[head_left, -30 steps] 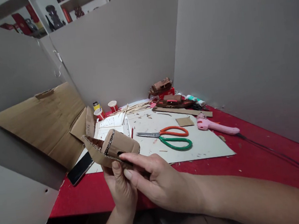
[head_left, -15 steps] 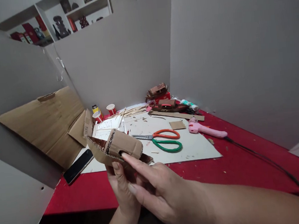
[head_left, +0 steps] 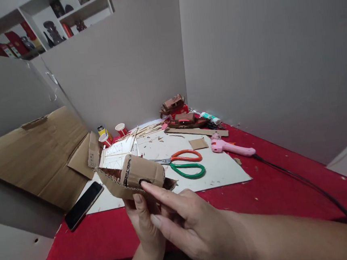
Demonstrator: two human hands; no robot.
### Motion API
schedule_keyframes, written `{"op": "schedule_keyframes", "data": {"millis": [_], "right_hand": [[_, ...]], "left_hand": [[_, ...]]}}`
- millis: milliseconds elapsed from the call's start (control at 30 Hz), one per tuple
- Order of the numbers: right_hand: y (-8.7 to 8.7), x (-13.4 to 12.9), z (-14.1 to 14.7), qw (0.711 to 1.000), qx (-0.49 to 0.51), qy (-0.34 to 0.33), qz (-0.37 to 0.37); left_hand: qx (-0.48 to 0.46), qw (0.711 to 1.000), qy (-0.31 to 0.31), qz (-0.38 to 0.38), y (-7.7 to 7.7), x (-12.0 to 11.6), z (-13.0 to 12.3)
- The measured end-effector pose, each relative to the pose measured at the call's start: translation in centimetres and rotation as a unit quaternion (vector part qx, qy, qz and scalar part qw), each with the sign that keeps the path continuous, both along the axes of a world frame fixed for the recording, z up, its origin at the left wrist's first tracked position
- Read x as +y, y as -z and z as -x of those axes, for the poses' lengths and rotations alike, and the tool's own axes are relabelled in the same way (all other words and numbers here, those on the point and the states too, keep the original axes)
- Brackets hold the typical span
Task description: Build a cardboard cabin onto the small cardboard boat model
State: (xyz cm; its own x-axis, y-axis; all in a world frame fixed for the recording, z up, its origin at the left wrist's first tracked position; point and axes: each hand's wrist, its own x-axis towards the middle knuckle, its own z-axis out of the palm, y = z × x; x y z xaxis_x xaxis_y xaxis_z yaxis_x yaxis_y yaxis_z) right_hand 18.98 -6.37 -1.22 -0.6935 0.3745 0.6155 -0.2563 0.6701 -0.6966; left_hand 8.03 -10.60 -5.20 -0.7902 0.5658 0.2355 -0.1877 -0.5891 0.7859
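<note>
A cardboard model boat (head_left: 145, 169) with a rounded cabin is held up above the near edge of the table. My left hand (head_left: 143, 221) grips it from below, the thumb upright against the hull's side and the other fingers mostly hidden. With its index finger stretched out, my right hand (head_left: 193, 221) touches the edge of a small dark opening in the cabin's side. The thumb of that hand is apart from the index finger; its remaining fingers are partly hidden. Behind the boat lie scissors (head_left: 187, 164) with one orange and one green handle.
A white board (head_left: 226, 174) covers part of the red table (head_left: 176, 235). On the left are a phone (head_left: 84, 204) and large cardboard sheets (head_left: 33, 158). A pink glue gun (head_left: 234, 148) with a cord lies right. Thin sticks (head_left: 149, 129), paper cups (head_left: 121, 129) and brown model boats (head_left: 187, 120) stand behind.
The view has turned a little to the right, so the table and wall things appear farther left. Both hands and the cardboard boat keep nearly the same pose, the right index finger still at the opening.
</note>
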Motion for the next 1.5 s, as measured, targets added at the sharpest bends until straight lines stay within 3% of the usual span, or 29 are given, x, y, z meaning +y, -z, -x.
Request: {"op": "schedule_keyframes", "data": {"millis": [200,400,567,667,767,933,1233,1500], "right_hand": [[-0.9,1.0,0.1,0.992,-0.018,-0.058,0.111],[-0.4,0.8,0.4,0.994,0.012,-0.03,0.106],[-0.2,0.5,0.6,0.999,-0.031,0.024,0.001],[-0.2,0.5,0.3,0.993,0.029,0.057,-0.099],[-0.2,0.9,-0.5,0.981,0.111,0.07,-0.14],[-1.1,2.9,-1.3,0.948,0.134,0.231,-0.17],[-2.2,5.0,1.1,0.94,0.069,0.192,-0.274],[-2.1,5.1,1.4,0.918,0.044,0.215,-0.331]], "left_hand": [[-0.012,1.0,-0.013,0.013,0.1,0.4,0.0],[-0.007,0.999,-0.009,0.034,0.1,0.6,-0.2],[-0.05,0.998,0.043,0.011,0.4,0.5,0.1],[-0.057,0.998,0.041,0.009,0.3,0.5,0.0],[-0.055,0.998,0.027,0.009,0.1,0.8,-0.2],[-0.056,0.998,0.022,-0.028,0.0,1.3,-0.5],[-0.021,0.999,0.022,-0.034,0.9,1.3,-0.3],[-0.011,1.0,0.021,-0.016,0.8,1.2,-0.4]]}}
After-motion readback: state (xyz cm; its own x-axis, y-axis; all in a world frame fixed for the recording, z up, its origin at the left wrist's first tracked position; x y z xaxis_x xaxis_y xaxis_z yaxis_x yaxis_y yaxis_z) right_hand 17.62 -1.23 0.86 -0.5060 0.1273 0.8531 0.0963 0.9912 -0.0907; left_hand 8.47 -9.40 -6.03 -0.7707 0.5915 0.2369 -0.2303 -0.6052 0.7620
